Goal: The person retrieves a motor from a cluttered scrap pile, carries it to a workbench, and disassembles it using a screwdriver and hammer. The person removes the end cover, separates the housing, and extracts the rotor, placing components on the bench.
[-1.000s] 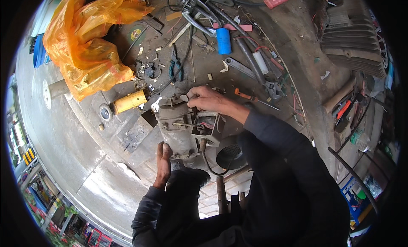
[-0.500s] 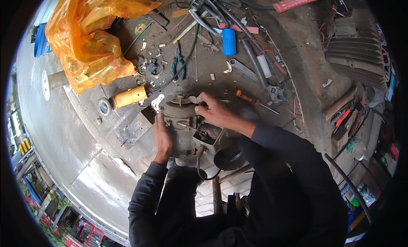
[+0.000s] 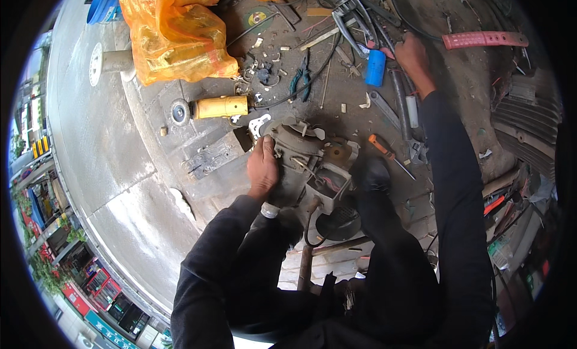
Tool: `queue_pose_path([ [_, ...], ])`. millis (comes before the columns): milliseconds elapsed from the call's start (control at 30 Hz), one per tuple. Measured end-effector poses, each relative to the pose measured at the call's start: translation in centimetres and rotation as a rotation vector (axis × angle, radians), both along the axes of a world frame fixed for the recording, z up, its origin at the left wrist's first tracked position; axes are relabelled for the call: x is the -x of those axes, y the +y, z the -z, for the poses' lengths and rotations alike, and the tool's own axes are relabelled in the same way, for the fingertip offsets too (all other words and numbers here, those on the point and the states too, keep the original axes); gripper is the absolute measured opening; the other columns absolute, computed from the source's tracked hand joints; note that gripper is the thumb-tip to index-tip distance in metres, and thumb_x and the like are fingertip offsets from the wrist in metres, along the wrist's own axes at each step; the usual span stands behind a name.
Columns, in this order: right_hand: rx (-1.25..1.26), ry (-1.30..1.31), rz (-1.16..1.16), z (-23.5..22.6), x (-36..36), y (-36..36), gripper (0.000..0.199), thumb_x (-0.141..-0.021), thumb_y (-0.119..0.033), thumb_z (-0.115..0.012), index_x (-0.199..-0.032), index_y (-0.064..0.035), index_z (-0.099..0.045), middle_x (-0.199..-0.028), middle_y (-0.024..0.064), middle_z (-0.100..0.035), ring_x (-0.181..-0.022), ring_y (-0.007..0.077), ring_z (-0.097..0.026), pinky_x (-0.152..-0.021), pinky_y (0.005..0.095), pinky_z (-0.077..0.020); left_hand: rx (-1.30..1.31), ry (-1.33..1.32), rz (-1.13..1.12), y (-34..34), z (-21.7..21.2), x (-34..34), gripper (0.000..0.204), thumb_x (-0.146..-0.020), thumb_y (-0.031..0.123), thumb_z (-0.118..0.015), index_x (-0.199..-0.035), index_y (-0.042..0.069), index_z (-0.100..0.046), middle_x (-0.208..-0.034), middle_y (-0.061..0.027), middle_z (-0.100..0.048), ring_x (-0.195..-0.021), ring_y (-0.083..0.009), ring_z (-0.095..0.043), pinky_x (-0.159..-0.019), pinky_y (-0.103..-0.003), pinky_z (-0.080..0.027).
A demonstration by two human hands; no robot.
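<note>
A dusty grey electric motor (image 3: 291, 180) sits between my legs, its terminal box (image 3: 329, 183) uncovered with wires inside. My left hand (image 3: 262, 168) grips the motor's left side, fingers and thumb bent against the casing. A white metal piece (image 3: 258, 125) lies beside those fingertips. My right hand (image 3: 413, 57) reaches out to the far right, its fingers curled down among long metal tools; what they hold is hidden. Just left of it stands a blue cylinder (image 3: 375, 67), near a metal puller (image 3: 350, 27). Below are a dark bar (image 3: 399, 102) and an adjustable wrench (image 3: 417, 150).
An orange-handled screwdriver (image 3: 383, 147) lies right of the motor. Beyond the motor are pliers (image 3: 299, 78), a yellow angle grinder (image 3: 221, 107), an orange mesh bag (image 3: 180, 39) and scattered scraps. A pink strip (image 3: 485, 40) and a ribbed metal housing (image 3: 526, 117) are at the right.
My right hand has left the motor's far end and moved away to the tools at the far right. My left hand stays on the motor. The view has shifted.
</note>
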State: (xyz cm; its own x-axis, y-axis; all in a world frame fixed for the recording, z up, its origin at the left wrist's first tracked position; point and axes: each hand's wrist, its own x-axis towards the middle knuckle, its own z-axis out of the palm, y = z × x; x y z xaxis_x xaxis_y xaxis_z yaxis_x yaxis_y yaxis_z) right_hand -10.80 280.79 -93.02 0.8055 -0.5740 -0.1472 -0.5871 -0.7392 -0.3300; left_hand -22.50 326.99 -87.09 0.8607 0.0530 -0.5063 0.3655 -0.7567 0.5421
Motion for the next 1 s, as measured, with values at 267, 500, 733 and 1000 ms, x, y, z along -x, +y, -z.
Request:
queue_pose_path([
  [267,0.056,0.192,-0.171,2.5,2.3,-1.7,0.035,-0.098,-0.027,-0.061,-0.123,-0.0018,-0.064,-0.127,0.0281,-0.064,-0.119,0.0484,-0.062,-0.097,0.0568,-0.0512,0.08,-0.063,-0.015,0.5,1.3,0.4,0.06,-0.108,0.052,-0.037,-0.129,0.002,-0.063,-0.114,-0.0319,-0.068,-0.11,-0.052,-0.061,-0.094,-0.053,-0.047],
  [500,0.02,0.125,-0.213,2.7,0.9,0.0,0.065,-0.097,-0.051,-0.067,-0.127,0.0047,-0.055,-0.125,0.0331,-0.063,-0.117,0.0518,-0.061,-0.095,0.0577,-0.0513,0.04,-0.026,0.007,0.2,0.6,0.0,0.06,-0.108,0.054,-0.035,-0.123,0.003,-0.064,-0.105,-0.0312,-0.069,-0.103,-0.0527,-0.063,-0.087,-0.055,-0.047],
  [733,-0.024,0.218,-0.159,1.8,1.0,-0.2,0.077,-0.094,-0.058,-0.067,-0.125,0.0106,-0.053,-0.111,0.0343,-0.069,-0.109,0.0505,-0.067,-0.093,0.0556,-0.0524,-0.013,-0.03,-0.001,-0.5,-0.9,-0.1,0.058,-0.108,0.053,-0.034,-0.124,0.006,-0.064,-0.108,-0.0323,-0.068,-0.106,-0.0534,-0.062,-0.089,-0.057,-0.047],
  [1000,-0.606,-0.116,-0.058,-6.4,4.1,-1.5,0.041,-0.093,-0.044,-0.072,-0.096,-0.004,-0.062,-0.071,0.0045,-0.056,-0.062,0.0183,-0.056,-0.059,0.0346,-0.046,-0.01,-0.026,-0.005,-0.7,-1.7,-0.2,0.055,-0.108,0.051,-0.035,-0.124,0.006,-0.062,-0.11,-0.0301,-0.069,-0.106,-0.052,-0.063,-0.09,-0.057,-0.048],
])
